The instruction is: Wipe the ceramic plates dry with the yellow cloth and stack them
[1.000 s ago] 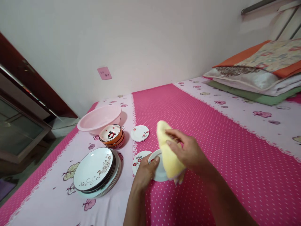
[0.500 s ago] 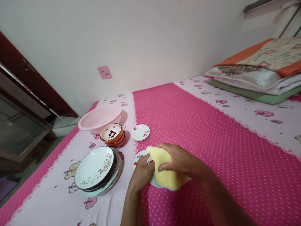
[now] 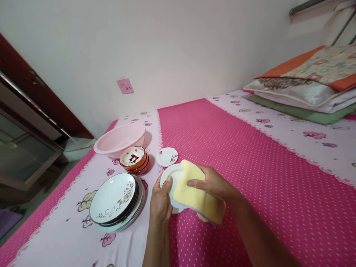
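Observation:
My left hand (image 3: pixel 161 203) grips the left edge of a small white plate (image 3: pixel 172 173), thumb on top. A bit of red pattern shows near the thumb. My right hand (image 3: pixel 213 182) is closed on a yellow cloth (image 3: pixel 189 187), which covers the plate's right side and hangs down beyond it. Below the held plate another white rim shows; I cannot tell whether it is a second plate. Just behind my hands lies a small white plate with red flowers (image 3: pixel 167 157) on the pink bedspread.
Left of my hands is a stack of larger plates (image 3: pixel 112 196). Behind it stand stacked cat-patterned bowls (image 3: pixel 132 157) and a pink basin (image 3: pixel 119 139) near the wall. Folded bedding and pillows (image 3: pixel 303 92) lie at the far right on the bedspread (image 3: pixel 250 170).
The small plate has been raised and tilted, showing more of its face. My left thumb now lies over its edge. The cloth in my right hand has spread and shifted across the plate.

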A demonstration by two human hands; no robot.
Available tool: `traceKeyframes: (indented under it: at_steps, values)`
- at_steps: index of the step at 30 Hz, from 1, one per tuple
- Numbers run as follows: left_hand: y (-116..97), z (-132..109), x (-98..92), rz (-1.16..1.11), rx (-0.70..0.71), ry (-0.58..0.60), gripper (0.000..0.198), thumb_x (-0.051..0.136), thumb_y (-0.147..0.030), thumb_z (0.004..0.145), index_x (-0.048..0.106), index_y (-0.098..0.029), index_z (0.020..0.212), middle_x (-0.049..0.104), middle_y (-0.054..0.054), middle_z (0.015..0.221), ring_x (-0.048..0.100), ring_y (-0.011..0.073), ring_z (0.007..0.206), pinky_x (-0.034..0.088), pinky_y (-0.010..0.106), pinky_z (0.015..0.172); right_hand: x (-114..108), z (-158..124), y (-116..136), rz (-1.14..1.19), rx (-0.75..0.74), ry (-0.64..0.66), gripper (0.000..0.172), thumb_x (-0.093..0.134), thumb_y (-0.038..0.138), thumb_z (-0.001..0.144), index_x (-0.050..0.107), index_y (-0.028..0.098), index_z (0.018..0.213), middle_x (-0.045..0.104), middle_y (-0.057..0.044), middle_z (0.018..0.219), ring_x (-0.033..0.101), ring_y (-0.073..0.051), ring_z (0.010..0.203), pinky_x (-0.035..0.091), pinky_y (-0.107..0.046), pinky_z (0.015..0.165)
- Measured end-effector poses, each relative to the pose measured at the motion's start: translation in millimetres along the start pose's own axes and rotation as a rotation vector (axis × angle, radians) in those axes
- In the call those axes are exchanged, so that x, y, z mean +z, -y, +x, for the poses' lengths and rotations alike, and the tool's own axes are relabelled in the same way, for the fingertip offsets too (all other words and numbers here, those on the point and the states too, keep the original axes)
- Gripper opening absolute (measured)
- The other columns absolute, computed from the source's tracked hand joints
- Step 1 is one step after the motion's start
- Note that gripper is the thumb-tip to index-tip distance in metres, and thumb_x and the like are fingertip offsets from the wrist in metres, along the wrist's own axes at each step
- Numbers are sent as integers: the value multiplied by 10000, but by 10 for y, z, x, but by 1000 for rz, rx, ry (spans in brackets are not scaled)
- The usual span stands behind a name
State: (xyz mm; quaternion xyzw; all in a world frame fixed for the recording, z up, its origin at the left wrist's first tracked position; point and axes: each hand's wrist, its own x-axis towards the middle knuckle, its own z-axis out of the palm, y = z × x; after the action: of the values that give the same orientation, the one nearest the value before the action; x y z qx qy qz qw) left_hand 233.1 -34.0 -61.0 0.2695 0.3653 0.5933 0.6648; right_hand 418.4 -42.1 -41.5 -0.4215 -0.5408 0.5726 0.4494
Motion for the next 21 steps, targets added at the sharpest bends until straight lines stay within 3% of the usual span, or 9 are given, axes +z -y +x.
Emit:
traceKeyframes:
  at_steps: [6, 10, 14, 18, 21]
  values:
    - [69, 50, 16, -182, 116, -275, 427, 764, -240, 819, 669, -180, 1231, 774, 127, 1113, 748, 277, 986, 586, 410, 917, 258, 109, -182, 198, 31, -18, 499, 819, 469, 764, 705, 193, 1163, 780, -89, 1110, 748, -275, 960, 587, -371, 821]
    - [54, 40, -6, -244, 157, -251, 472, 727, -335, 852, 652, -199, 1298, 754, 141, 1181, 710, 328, 1103, 569, 451, 957, 521, 134, -301, 359, 116, -15, 498, 841, 482, 726, 728, 182, 1107, 794, -94, 1041, 758, -277, 899, 592, -381, 809]
    - [16, 22, 17, -233, 175, -194, 464, 691, -433, 876, 661, -206, 1280, 754, 131, 1166, 704, 312, 1111, 561, 432, 955, 679, 124, -359, 519, 116, 5, 483, 831, 461, 739, 732, 174, 1115, 800, -95, 1026, 766, -271, 871, 596, -374, 806]
    - [-20, 60, -21, -41, 247, -179, 421, 725, -444, 841, 688, -207, 1187, 766, 86, 1054, 725, 236, 955, 579, 339, 809, 535, 134, -319, 501, 123, -139, 485, 859, 433, 680, 735, 149, 1052, 806, -105, 980, 766, -265, 787, 602, -356, 732]
    - [-78, 92, -122, 209, 251, -152, 330, 813, -389, 760, 734, -175, 999, 725, -1, 777, 615, 99, 607, 464, 182, 547, 293, 122, -247, 408, 100, -199, 492, 877, 411, 633, 732, 141, 1018, 808, -96, 924, 762, -260, 745, 604, -349, 700]
